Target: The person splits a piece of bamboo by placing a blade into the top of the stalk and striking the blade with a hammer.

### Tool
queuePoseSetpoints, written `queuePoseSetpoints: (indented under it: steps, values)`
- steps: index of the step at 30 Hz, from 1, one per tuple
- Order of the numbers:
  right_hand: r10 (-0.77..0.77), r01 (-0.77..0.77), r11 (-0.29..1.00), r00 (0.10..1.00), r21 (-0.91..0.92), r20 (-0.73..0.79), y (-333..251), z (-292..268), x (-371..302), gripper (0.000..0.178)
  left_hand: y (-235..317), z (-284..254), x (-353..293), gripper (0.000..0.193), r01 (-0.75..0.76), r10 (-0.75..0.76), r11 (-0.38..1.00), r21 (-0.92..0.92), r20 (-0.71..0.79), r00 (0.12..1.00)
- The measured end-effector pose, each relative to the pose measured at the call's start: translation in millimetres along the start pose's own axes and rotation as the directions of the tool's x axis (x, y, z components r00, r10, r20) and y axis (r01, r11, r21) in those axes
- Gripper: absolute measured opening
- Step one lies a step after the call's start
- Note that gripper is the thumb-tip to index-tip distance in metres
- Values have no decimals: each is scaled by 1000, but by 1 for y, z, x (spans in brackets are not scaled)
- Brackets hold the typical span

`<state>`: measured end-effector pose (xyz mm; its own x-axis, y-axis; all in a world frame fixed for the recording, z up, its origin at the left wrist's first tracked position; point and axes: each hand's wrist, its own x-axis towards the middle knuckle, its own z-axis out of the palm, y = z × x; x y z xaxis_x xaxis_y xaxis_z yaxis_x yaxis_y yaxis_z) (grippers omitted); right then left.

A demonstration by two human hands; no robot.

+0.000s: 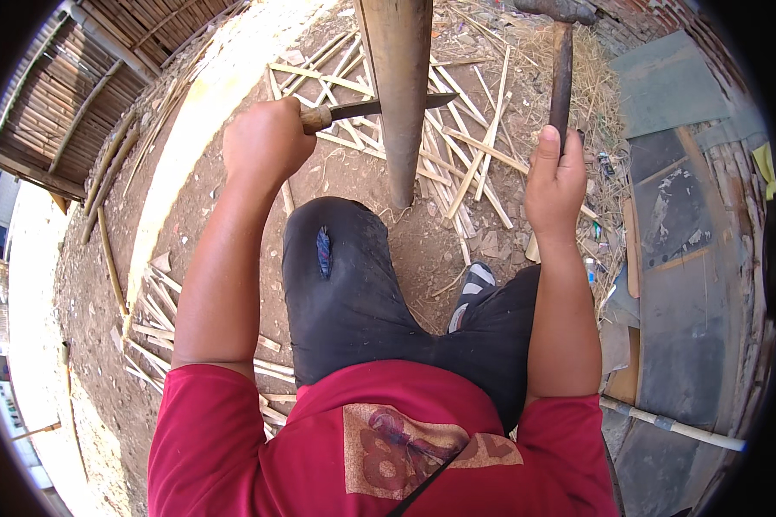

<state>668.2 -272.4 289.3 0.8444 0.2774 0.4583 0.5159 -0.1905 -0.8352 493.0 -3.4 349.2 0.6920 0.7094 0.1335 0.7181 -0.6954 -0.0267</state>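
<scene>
My left hand (267,142) is closed around the wooden handle of a long knife (353,109). The knife's dark blade lies across a thick bamboo pole (403,77) that stands upright in front of my knees. The blade's tip shows past the pole's right side; its middle is hidden by the pole, and I cannot tell whether it is sunk in or behind. In my right hand (556,177) is a hammer (561,82) by its dark handle, held up to the right of the pole and apart from it. The hammer's head is at the upper edge.
Split bamboo strips (483,159) lie scattered on the dirt beyond the pole, and more strips (159,323) lie at my left. Dry straw (591,95) covers ground at the right, beside dark boards (685,319) along a brick wall. A bamboo-slat wall (69,86) stands at the far left.
</scene>
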Motion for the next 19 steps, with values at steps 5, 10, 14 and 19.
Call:
queuePoseSetpoints:
  steps: [5,10,14,19]
  values:
    - [214,-129,934,949,-334,231,51,16,-18,41,0,6,3,16,-16,16,1000,8,-47,999]
    - [181,-173,981,979,-83,94,17,2,-6,41,6,-3,-1,21,-1,1,1000,5,11,1000]
    - [240,-106,904,928,-415,286,42,14,-20,41,13,-7,2,21,-20,19,1000,24,15,1000]
    - [307,-261,944,920,-202,244,46,15,-19,44,4,1,1,17,-11,11,1000,10,-47,999]
